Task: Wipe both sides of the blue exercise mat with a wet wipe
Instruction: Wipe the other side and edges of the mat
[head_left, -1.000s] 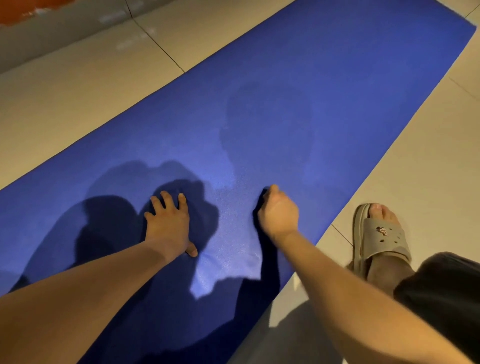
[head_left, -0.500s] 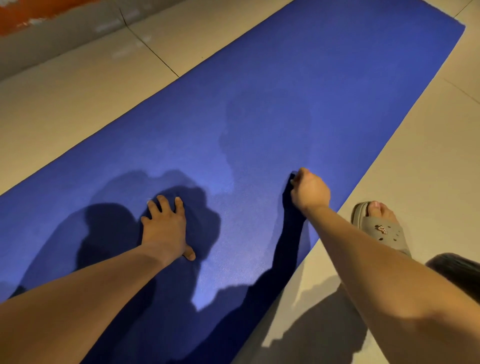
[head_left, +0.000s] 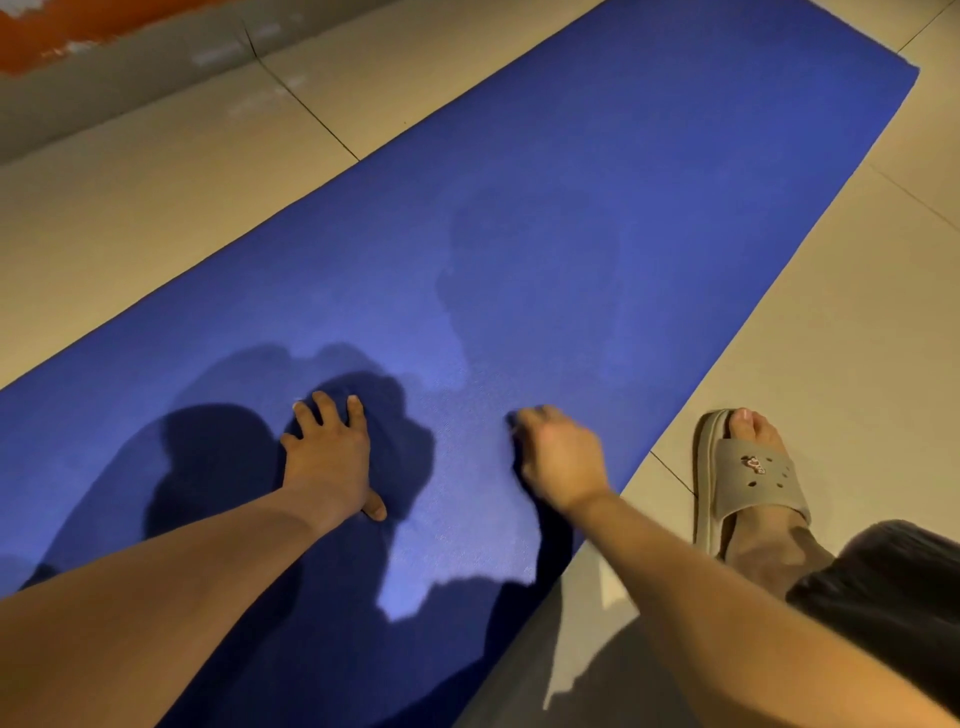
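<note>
The blue exercise mat (head_left: 597, 218) lies flat on the tiled floor and runs from the lower left to the upper right. My left hand (head_left: 327, 457) presses flat on it with the fingers spread and holds nothing. To its right, my right hand (head_left: 561, 457) is blurred with motion. Its fingers are curled down against the mat near the right edge. The wet wipe is hidden under those fingers. Shadows of my arms and head fall across the mat.
My right foot in a beige slipper (head_left: 743, 478) stands on the beige floor tiles (head_left: 831, 338) just off the mat's right edge. A dark-clothed knee (head_left: 893, 587) is at the lower right. A grey and orange wall base (head_left: 104, 67) runs along the upper left.
My right hand slid right toward the mat's edge, then came back left to the middle. My left hand has stayed pressed in the same spot.
</note>
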